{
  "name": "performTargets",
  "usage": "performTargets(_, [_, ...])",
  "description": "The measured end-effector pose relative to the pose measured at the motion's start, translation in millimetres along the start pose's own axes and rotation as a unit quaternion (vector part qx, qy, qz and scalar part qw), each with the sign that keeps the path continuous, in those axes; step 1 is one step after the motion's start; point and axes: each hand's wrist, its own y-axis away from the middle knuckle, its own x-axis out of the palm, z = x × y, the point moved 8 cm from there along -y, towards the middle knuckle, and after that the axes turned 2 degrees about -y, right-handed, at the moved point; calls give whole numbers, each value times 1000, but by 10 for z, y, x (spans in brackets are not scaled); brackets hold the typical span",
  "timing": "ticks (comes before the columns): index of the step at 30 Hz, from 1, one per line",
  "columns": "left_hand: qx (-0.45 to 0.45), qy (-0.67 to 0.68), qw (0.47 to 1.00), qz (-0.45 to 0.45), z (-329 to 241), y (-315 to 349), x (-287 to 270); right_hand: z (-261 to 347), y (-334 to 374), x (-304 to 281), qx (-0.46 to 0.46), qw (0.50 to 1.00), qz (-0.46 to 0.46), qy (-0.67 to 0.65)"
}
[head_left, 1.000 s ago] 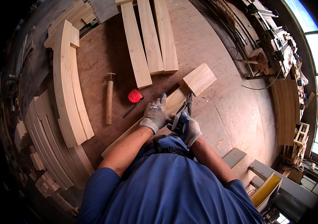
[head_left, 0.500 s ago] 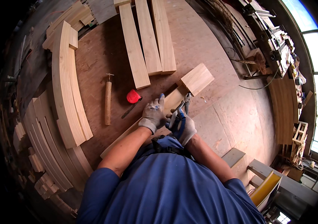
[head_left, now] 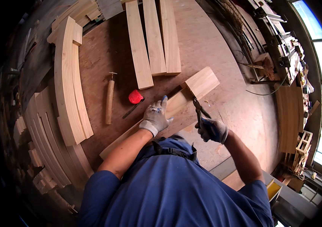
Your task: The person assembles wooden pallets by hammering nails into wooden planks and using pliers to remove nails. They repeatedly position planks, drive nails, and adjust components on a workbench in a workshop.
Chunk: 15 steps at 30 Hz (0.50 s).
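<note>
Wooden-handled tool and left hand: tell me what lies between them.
In the head view, a red tape measure and a thin dark strip lie between the wooden-handled tool and the gloved left hand.

Gloved left hand (head_left: pixel 156 115) just below and right of red tape measure (head_left: pixel 134 97), laid on long pale board (head_left: pixel 178 104), thumb spread. Gloved right hand (head_left: pixel 213 131), farther right of tape, wrapped round pliers (head_left: pixel 202 110); tips near wooden block (head_left: pixel 202 82) on board. Wooden-handled hammer (head_left: pixel 110 99) left of tape. Three planks (head_left: pixel 154 45) above tape, roughly side by side.
</note>
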Motion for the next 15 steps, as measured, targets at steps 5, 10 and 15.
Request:
performTargets(5, [-10,4,1000,7,14,-11,-31,420,322,-249,29,972,65,224])
performTargets(10, [-2,7,1000,-14,18,-2,24,298,295,-661,78,949,-55,301])
performTargets(15, [4,-10,1000,-23,-5,2,6,-195,-22,-874,9,978,-157,137])
